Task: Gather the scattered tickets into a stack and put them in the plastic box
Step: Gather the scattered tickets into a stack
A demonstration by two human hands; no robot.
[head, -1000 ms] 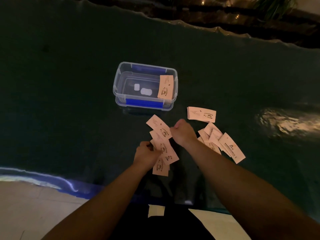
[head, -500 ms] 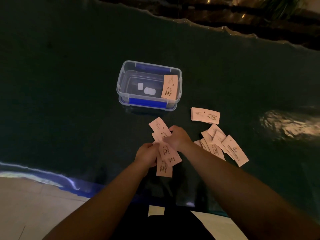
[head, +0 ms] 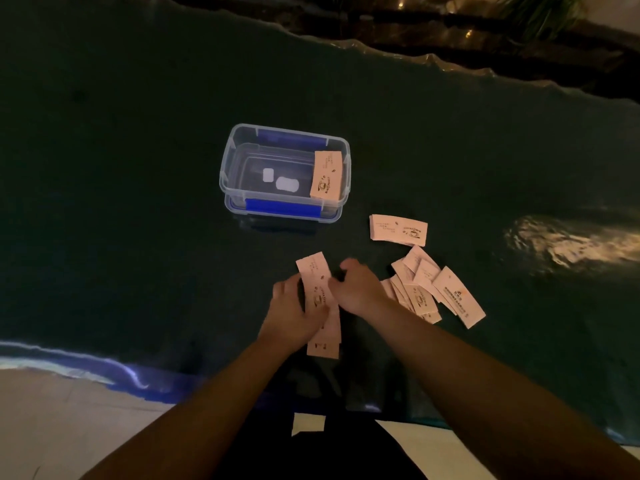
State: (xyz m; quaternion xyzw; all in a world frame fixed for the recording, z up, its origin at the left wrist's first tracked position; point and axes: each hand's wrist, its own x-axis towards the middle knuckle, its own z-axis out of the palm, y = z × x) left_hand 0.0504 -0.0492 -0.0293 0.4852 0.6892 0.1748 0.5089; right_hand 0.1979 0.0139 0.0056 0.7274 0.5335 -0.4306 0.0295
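Note:
A clear plastic box [head: 242,199] with blue clips stands on the dark cloth ahead of me. One pink ticket [head: 326,174] leans inside against its right wall. Between my hands lies a bunch of pink tickets [head: 317,285], roughly lined up lengthwise. My left hand [head: 289,311] presses them from the left and my right hand [head: 358,289] grips them from the right. A neat small stack of tickets [head: 398,230] lies right of the box. Several loose overlapping tickets [head: 436,289] are fanned out right of my right hand.
The dark green cloth [head: 138,202] covers the table; its near edge with a blue trim [head: 104,372] runs just in front of me. A bright light reflection [head: 568,240] shows at the right. Dark furniture and a plant stand beyond the far edge.
My hands have pushed the spread tickets between them closer together into a more aligned bunch. The other tickets and the box have not moved.

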